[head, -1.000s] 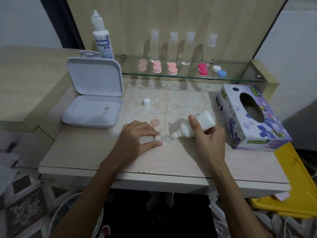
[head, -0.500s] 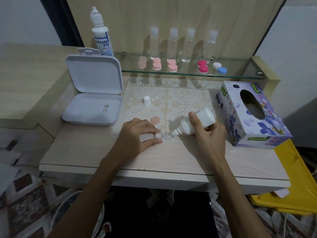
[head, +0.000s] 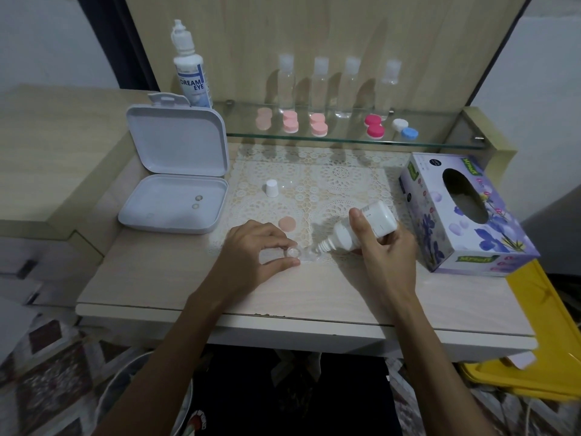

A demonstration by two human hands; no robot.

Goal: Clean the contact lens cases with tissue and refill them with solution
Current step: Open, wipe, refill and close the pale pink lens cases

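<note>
A clear contact lens case [head: 298, 253] lies on the table near the front edge of the lace mat. My left hand [head: 254, 253] pinches its left cup between thumb and forefinger. My right hand [head: 386, 247] grips a small white solution bottle [head: 361, 229], tipped sideways with its nozzle pointing down at the case's right cup. The bottle's white cap [head: 271, 187] stands on the mat. A loose pink case lid [head: 288, 224] lies just behind my left hand.
An open white box [head: 176, 196] with two lenses sits at the left. A tissue box [head: 462, 212] stands at the right. The glass shelf [head: 345, 138] behind carries several lens cases, clear bottles and a large Dream Eye bottle [head: 190, 70].
Both hands keep their hold in the same place; the bottle stays tipped over the case. Only the camera view has shifted slightly.
</note>
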